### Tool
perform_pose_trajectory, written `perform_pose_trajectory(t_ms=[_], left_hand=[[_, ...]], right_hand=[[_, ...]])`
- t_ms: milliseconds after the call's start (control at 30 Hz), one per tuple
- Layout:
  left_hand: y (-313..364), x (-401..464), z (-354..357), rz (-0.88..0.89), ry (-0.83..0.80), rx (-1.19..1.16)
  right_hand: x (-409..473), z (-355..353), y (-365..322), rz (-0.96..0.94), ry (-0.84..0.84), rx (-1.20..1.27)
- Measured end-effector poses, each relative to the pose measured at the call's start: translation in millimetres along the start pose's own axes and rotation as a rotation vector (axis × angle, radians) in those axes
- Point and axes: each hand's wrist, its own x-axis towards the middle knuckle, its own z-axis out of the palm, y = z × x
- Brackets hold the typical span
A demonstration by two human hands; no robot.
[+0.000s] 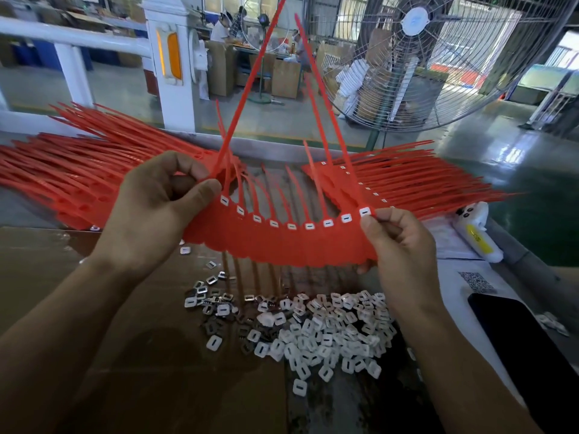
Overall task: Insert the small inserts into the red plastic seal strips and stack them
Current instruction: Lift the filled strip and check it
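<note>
At mid-frame, left hand [156, 208] and right hand [398, 242] pinched opposite ends of a red seal strip row [282, 242] above loose white inserts [326, 336]; no legible writing.

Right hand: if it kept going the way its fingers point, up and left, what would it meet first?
Judging by one view, the right hand would first push into the red strip it already pinches, at the end insert.
</note>
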Motion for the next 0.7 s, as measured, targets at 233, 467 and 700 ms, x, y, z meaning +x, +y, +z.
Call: perform_pose_trajectory(t_ms=[233, 467, 700], left_hand=[[-9.9, -1.5, 5.0, 0.037, -0.060, -0.029], [-21.7, -5.6, 15.5, 0.132, -0.124, 0.033], [-32.9, -7.1, 27.5, 0.112, -0.145, -0.057]], right_hand=[[8.3, -5.1, -5.1, 0.231, -0.046, 0.276], [2.3, -22.1, -6.9, 0.194, -0.294, -0.231], [7.6, -28.8, -11.2, 0.087, -0.094, -0.214]])
